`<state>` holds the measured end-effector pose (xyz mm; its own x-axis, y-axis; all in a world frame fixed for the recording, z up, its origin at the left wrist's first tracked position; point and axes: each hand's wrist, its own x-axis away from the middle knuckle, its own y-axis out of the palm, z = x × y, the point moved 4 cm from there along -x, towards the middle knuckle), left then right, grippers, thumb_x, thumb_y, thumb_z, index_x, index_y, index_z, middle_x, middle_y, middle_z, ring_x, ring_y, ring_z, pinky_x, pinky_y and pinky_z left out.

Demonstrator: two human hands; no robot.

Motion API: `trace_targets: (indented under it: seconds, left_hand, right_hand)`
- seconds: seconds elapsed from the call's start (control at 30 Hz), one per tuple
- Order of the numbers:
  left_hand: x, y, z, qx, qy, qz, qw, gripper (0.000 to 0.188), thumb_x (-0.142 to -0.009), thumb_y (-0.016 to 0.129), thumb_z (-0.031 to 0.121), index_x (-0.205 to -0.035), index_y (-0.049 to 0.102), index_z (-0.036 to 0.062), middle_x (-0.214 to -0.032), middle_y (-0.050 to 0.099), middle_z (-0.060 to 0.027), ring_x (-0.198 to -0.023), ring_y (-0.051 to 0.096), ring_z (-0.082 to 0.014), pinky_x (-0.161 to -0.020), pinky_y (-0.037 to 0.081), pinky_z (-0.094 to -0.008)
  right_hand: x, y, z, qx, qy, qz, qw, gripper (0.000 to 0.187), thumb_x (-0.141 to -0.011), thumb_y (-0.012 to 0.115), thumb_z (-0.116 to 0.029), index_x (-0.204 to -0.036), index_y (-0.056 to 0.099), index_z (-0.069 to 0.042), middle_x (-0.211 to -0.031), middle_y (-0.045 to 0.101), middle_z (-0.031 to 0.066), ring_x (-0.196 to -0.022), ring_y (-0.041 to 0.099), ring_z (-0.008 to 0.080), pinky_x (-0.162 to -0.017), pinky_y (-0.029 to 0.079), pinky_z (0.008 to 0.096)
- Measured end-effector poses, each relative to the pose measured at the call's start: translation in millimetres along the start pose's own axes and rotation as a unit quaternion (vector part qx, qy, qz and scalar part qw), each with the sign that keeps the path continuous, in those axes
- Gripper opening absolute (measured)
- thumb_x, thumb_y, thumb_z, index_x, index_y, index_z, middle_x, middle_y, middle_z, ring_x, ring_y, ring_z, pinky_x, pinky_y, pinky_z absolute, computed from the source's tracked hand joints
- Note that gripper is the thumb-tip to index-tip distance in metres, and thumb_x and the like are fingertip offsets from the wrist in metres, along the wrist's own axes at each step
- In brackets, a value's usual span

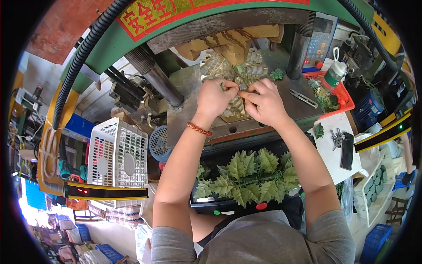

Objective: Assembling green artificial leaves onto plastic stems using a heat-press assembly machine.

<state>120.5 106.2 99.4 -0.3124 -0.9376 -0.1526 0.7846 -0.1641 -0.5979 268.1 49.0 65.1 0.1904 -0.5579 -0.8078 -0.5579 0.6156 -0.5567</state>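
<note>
One green-framed press (105, 53) is seen open. Many leaf sprays (236, 168) are laid in front, apparently already shaped. Lower mould (258, 69) is covered partly by both hands; work there seems unfinished. Green bit (223, 86) is pinched in left hand (212, 97). Right hand (266, 104) is curled close beside; whether anything is gripped cannot be told.

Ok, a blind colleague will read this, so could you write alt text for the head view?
A left hand and right hand, close together over a metal mould in a green press, anything held too small to make out. Lower down are green leaves, with a white basket on the left and a red basket and bottle on the right.
</note>
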Motion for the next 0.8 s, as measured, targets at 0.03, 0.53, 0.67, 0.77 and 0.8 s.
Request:
trace_targets:
  seconds: [0.03, 0.53, 0.67, 0.77, 0.8]
  left_hand:
    - [-0.1, 0.1, 0.5, -0.003, 0.002, 0.002, 1.000, 0.013, -0.076, 0.067, 0.009, -0.083, 0.071, -0.0018, -0.071, 0.063, -0.0020, -0.055, 0.048, -0.0093, -0.050, 0.041, -0.0214]
    - [-0.2, 3.0, -2.6, -0.048, 0.039, 0.052, 0.997, 0.016, -0.072, 0.067, 0.020, -0.079, 0.072, 0.0064, -0.064, 0.060, -0.0025, -0.049, 0.050, -0.0179, -0.049, 0.043, -0.0288]
    - [1.0, 2.8, -0.4, -0.059, 0.043, 0.060, 0.995, 0.017, -0.072, 0.068, 0.021, -0.080, 0.072, 0.0062, -0.064, 0.060, -0.0027, -0.050, 0.051, -0.0182, -0.049, 0.043, -0.0291]
    - [1.9, 2.0, 1.8, -0.054, 0.032, 0.052, 0.997, 0.015, -0.073, 0.069, 0.013, -0.082, 0.071, 0.0017, -0.065, 0.059, -0.0013, -0.052, 0.048, -0.0126, -0.049, 0.040, -0.0242]
    - [2.1, 1.8, 2.2, -0.053, 0.028, 0.050, 0.997, 0.014, -0.074, 0.069, 0.011, -0.083, 0.071, 0.0001, -0.065, 0.058, -0.0009, -0.053, 0.047, -0.0108, -0.048, 0.039, -0.0226]
  right_hand:
    - [-0.1, 0.0, 0.2, -0.001, 0.001, 0.000, 1.000, 0.020, -0.069, 0.064, -0.015, -0.086, 0.074, -0.013, -0.084, 0.055, 0.0011, -0.080, 0.047, 0.0205, -0.075, 0.042, 0.0317]
    - [-0.9, 1.1, 2.1, -0.002, 0.005, 0.001, 1.000, 0.019, -0.068, 0.064, -0.014, -0.084, 0.074, -0.013, -0.083, 0.055, 0.0011, -0.080, 0.047, 0.0207, -0.074, 0.042, 0.0319]
    - [-1.2, 1.7, 2.3, 0.000, 0.005, 0.002, 1.000, 0.019, -0.068, 0.063, -0.013, -0.084, 0.073, -0.013, -0.083, 0.055, 0.0011, -0.080, 0.047, 0.0207, -0.074, 0.042, 0.0319]
    - [-1.8, 1.4, 1.0, 0.006, 0.007, 0.001, 1.000, 0.021, -0.068, 0.063, -0.013, -0.086, 0.072, -0.013, -0.082, 0.054, 0.0009, -0.079, 0.047, 0.0207, -0.075, 0.042, 0.0319]
    - [-2.0, 1.5, 0.8, 0.008, 0.007, 0.000, 1.000, 0.021, -0.068, 0.063, -0.013, -0.087, 0.072, -0.013, -0.082, 0.054, 0.0009, -0.079, 0.047, 0.0207, -0.075, 0.042, 0.0319]
